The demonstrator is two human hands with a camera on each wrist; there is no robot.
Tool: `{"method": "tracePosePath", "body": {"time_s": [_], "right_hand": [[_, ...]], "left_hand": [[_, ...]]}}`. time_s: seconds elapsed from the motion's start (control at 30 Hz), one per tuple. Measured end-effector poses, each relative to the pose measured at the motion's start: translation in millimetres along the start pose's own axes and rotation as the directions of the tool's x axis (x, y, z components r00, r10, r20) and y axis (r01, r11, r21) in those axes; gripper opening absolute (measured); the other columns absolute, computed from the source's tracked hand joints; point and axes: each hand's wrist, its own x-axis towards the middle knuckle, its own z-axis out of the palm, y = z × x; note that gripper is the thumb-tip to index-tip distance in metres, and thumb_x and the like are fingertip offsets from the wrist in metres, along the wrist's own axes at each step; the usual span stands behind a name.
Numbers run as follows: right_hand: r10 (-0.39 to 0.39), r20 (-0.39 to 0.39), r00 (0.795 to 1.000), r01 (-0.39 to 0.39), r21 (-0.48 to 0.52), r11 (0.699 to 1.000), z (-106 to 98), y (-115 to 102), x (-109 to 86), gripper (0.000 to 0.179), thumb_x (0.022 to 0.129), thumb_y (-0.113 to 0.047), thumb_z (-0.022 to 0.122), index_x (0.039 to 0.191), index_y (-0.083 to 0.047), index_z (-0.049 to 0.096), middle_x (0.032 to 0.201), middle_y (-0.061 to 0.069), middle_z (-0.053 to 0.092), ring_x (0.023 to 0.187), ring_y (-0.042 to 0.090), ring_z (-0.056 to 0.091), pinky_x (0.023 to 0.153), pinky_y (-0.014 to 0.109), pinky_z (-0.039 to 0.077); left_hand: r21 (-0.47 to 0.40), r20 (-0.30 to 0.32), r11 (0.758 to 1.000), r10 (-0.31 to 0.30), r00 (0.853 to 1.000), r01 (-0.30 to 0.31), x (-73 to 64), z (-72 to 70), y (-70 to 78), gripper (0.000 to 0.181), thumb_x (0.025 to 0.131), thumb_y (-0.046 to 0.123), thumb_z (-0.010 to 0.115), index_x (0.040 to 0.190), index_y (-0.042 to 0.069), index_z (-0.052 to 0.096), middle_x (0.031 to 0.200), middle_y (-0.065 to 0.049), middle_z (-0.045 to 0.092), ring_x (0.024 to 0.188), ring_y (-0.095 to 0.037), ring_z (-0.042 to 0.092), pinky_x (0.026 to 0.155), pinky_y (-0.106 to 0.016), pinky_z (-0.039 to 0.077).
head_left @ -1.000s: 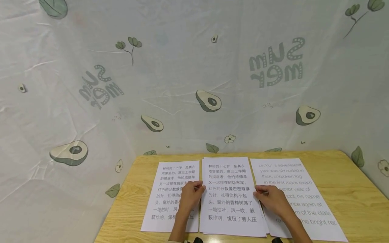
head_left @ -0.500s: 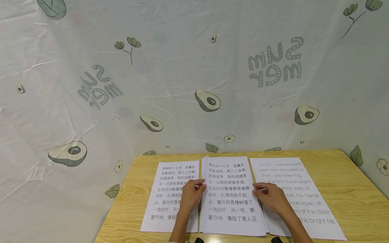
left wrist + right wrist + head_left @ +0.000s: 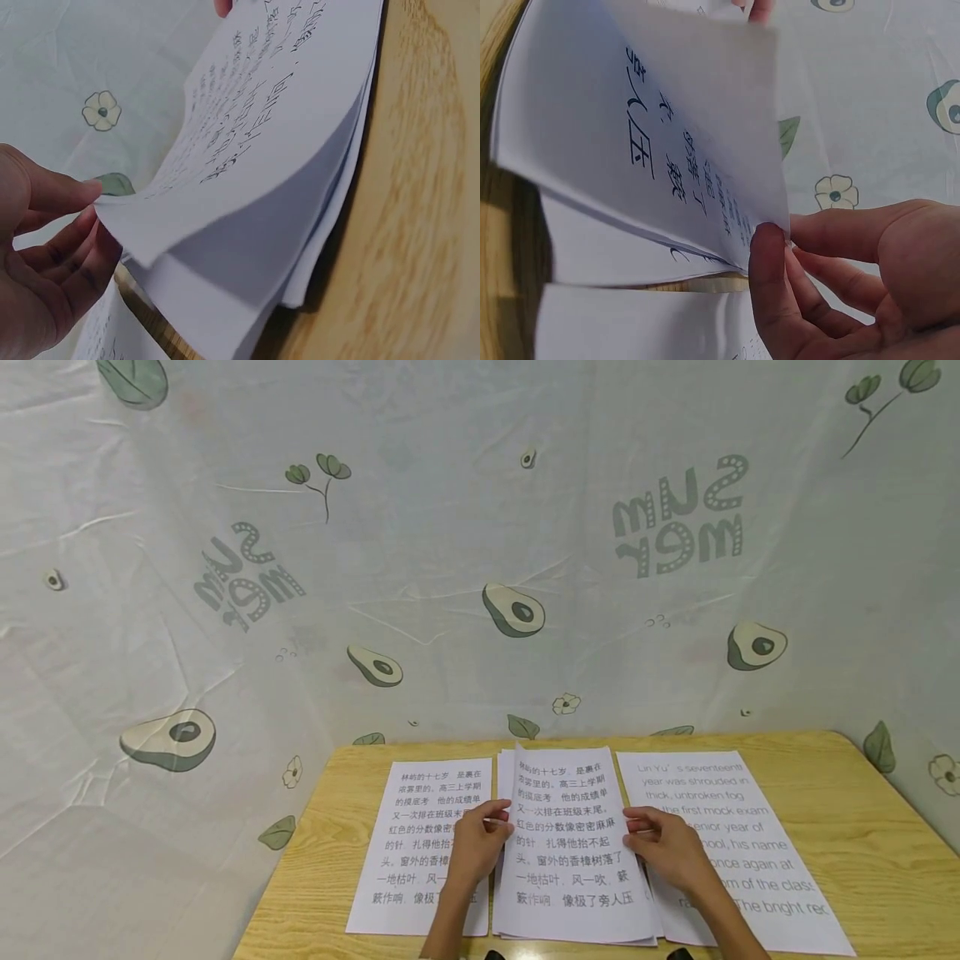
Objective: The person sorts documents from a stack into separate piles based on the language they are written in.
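A white sheet of paper [image 3: 566, 860] with printed Chinese text lies over the middle stack, its side edges lifted and curved. My left hand [image 3: 480, 843] pinches the sheet's left edge between thumb and fingers, and the left wrist view shows that edge raised off the pages [image 3: 202, 300] beneath. On the other side my right hand [image 3: 667, 847] pinches the right edge; the right wrist view shows the paper [image 3: 705, 90] bending up from the thumb and fingers. The sheet's lower edge stays near the stack.
Left of the stack lies another page of Chinese text [image 3: 405, 893], partly under my left forearm. To the right is a page with large English text [image 3: 780, 893], partly covered by my right hand. The wooden table [image 3: 862, 827] meets a patterned cloth backdrop [image 3: 420, 568].
Both hands have edged slightly up and inward along the middle sheet. Its left edge and upper left corner have risen and curled away from the pages below.
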Motion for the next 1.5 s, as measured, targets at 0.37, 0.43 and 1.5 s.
{"method": "tracePosePath", "body": {"time_s": [0.37,0.43,1.5], "right_hand": [[0.020,0.008,1.000,-0.020,0.063,0.998,-2,3,-1.8,0.049,0.094,0.000,0.073,0.141,0.010,0.061,0.122,0.023,0.072,0.103,0.025,0.076,0.074,0.026,0.063],[0.022,0.008,1.000,-0.022,0.069,0.997,-2,2,-1.9,0.049,0.094,0.000,0.073,0.141,0.010,0.061,0.122,0.022,0.072,0.103,0.025,0.076,0.075,0.026,0.063],[0.060,0.100,0.993,-0.089,0.317,0.944,-5,10,3.6,0.058,0.102,-0.010,0.069,0.155,0.005,0.049,0.143,0.025,0.062,0.111,0.015,0.071,0.087,0.025,0.061]], "left_hand": [[0.002,-0.018,1.000,-0.008,1.000,0.008,2.2,-3.5,-1.1,0.038,0.091,-0.002,0.075,0.128,0.007,0.076,0.107,-0.006,0.075,0.086,-0.011,0.068,0.070,-0.021,0.058],[0.004,-0.022,1.000,-0.014,1.000,0.014,2.9,-4.7,-1.5,0.038,0.091,-0.001,0.076,0.128,0.008,0.076,0.107,-0.005,0.076,0.087,-0.011,0.069,0.070,-0.021,0.058],[-0.241,-0.003,0.963,-0.126,0.992,0.122,3.8,-23.3,-8.8,0.041,0.094,0.001,0.072,0.135,0.005,0.071,0.117,-0.012,0.071,0.093,-0.016,0.073,0.081,-0.031,0.065]]}}
